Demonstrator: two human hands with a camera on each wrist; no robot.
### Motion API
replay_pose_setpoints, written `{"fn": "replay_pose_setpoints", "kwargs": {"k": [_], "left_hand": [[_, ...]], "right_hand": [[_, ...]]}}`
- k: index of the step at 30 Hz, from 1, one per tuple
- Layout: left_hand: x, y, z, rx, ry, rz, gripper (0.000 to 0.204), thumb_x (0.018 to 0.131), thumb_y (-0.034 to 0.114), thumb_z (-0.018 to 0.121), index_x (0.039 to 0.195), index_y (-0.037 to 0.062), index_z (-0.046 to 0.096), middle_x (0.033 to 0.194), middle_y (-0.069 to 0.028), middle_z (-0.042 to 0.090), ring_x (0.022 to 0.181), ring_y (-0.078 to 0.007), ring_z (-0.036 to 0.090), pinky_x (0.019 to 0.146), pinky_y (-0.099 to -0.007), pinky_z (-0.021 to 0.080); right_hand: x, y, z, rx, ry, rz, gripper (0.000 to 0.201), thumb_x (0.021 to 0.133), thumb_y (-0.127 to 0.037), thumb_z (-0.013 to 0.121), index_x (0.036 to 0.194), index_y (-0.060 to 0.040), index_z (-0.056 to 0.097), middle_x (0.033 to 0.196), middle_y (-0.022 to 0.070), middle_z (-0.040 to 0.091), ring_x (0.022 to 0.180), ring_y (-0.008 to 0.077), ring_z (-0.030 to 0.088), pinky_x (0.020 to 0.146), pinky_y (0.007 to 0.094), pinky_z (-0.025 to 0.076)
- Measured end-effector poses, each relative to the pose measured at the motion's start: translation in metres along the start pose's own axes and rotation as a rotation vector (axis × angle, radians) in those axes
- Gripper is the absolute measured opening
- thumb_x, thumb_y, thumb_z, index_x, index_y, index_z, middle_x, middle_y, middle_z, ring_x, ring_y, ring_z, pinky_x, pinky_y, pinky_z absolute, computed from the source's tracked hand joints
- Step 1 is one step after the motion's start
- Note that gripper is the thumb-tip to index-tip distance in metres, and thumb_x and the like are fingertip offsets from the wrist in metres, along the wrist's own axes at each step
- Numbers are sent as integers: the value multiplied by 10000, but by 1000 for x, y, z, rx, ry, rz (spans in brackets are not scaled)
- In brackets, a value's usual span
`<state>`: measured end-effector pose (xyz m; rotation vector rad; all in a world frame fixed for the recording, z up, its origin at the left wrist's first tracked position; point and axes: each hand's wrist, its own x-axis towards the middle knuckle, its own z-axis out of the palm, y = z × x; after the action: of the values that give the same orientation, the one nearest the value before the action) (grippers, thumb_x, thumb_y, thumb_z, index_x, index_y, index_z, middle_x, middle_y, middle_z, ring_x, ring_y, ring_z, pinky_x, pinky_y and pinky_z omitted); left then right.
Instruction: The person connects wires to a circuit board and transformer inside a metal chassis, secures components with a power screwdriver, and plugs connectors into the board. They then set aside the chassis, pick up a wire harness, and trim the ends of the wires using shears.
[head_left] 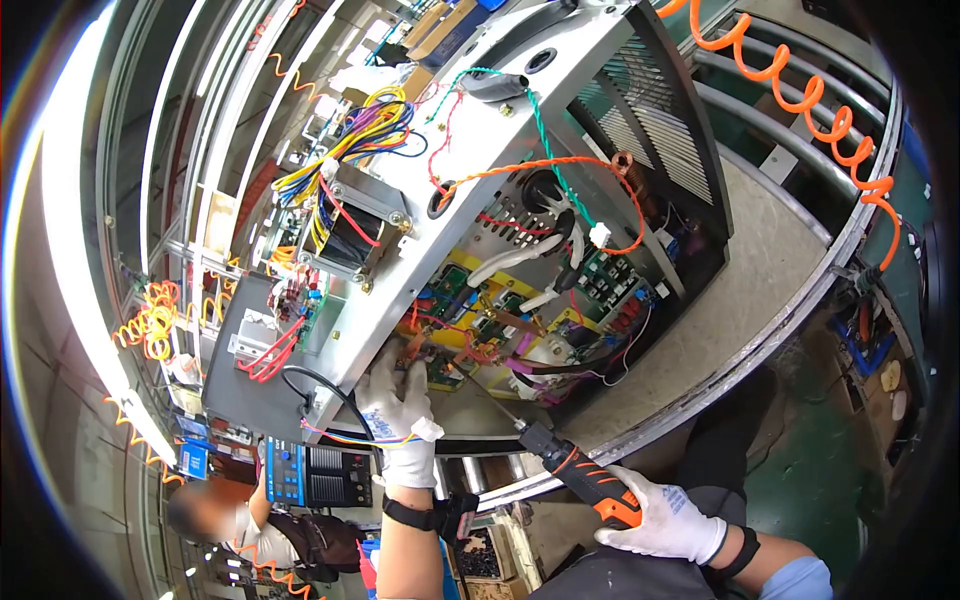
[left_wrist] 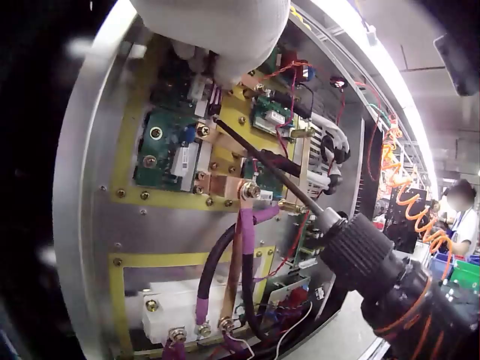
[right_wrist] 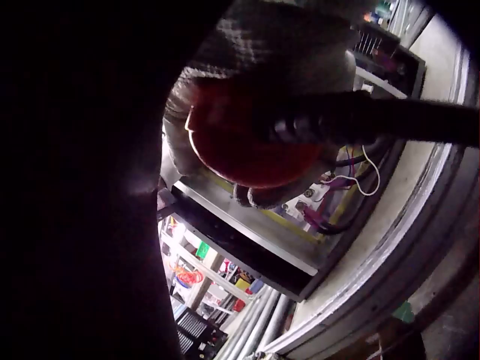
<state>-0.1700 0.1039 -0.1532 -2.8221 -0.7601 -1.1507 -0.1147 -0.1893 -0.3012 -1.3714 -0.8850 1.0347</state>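
The gloved right hand (head_left: pixel 660 515) has its fingers wrapped round the grip of an orange-and-black power driver (head_left: pixel 580 475), which sits ahead of that hand and sends its long bit (left_wrist: pixel 262 160) towards the left hand, the tip just beside the left fingertips; a green circuit board (left_wrist: pixel 161 142) lies near them. The gloved left hand (head_left: pixel 400 420) reaches into the open metal cabinet (head_left: pixel 415 265) with fingers partly hidden; I cannot tell whether they grip anything; a white plug (head_left: pixel 427 430) hangs against its wrist.
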Motion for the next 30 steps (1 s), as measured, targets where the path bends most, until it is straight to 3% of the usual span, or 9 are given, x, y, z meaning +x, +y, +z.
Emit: {"fn": "replay_pose_setpoints", "kwargs": {"k": [4, 8, 14, 20, 22, 23, 25, 26, 30], "left_hand": [[11, 15, 0, 31, -57, -201, 291, 780, 58, 689, 1048, -44, 643, 668, -39, 560, 591, -87, 508, 536, -246, 410], [14, 11, 4, 144, -4, -47, 256, 773, 70, 704, 997, -41, 651, 740, -87, 621, 630, -130, 556, 586, -274, 448], [18, 15, 3, 279, -46, -63, 216, 774, 84, 711, 933, -44, 642, 811, -138, 654, 719, -185, 606, 690, -305, 472], [17, 18, 0, 129, -87, -95, 201, 776, 65, 693, 932, -47, 634, 821, -151, 655, 732, -222, 619, 707, -319, 474], [18, 19, 2, 186, -58, -58, 201, 770, 63, 688, 930, -45, 630, 810, -157, 650, 730, -239, 619, 701, -331, 473], [18, 20, 2, 182, -58, -56, 201, 770, 63, 688, 930, -45, 630, 810, -157, 650, 730, -239, 619, 701, -331, 473], [19, 23, 4, 201, -55, -62, 190, 768, 61, 675, 920, -41, 627, 818, -173, 647, 733, -275, 621, 699, -352, 471], [18, 23, 5, 197, -56, -60, 190, 768, 61, 675, 920, -41, 627, 818, -173, 647, 733, -275, 621, 699, -352, 471], [19, 20, 7, 187, -12, -28, 184, 769, 74, 664, 907, -40, 622, 814, -185, 647, 738, -313, 622, 700, -376, 466]], "right_hand": [[3, 9, 0, -11, -18, 18, 849, 737, -364, 782, 1365, 22, 362, 1021, 184, 630, 918, 290, 651, 830, 340, 496], [4, 10, -1, 1, -11, -1, 860, 751, -457, 721, 1384, -6, 352, 1027, 226, 631, 906, 367, 644, 804, 388, 506], [4, 10, 2, 46, -68, 11, 874, 758, -471, 721, 1393, -10, 335, 948, 182, 639, 811, 302, 656, 755, 351, 509], [-1, -6, -5, 106, -111, 6, 889, 784, -505, 708, 1405, -14, 303, 875, 132, 635, 709, 203, 645, 704, 309, 502], [-3, -34, -17, 322, -315, 336, 815, 779, -420, 746, 1391, -42, 362, 1030, 143, 605, 836, 186, 642, 755, 296, 502], [-3, -22, -10, 321, -310, 337, 815, 779, -420, 746, 1391, -42, 362, 1030, 143, 605, 836, 186, 642, 755, 296, 502], [1, -27, -4, 224, -240, -123, 755, 834, -385, 708, 1399, -56, 331, 993, 100, 580, 799, 123, 623, 708, 263, 505], [-8, -35, -17, 562, -448, 211, 676, 897, -374, 645, 1398, -72, 306, 1025, 70, 550, 809, 122, 614, 712, 273, 519], [-20, -38, -3, 917, -486, 236, 620, 933, -386, 590, 1392, -85, 303, 1051, 61, 533, 805, 125, 604, 717, 288, 531]]}}
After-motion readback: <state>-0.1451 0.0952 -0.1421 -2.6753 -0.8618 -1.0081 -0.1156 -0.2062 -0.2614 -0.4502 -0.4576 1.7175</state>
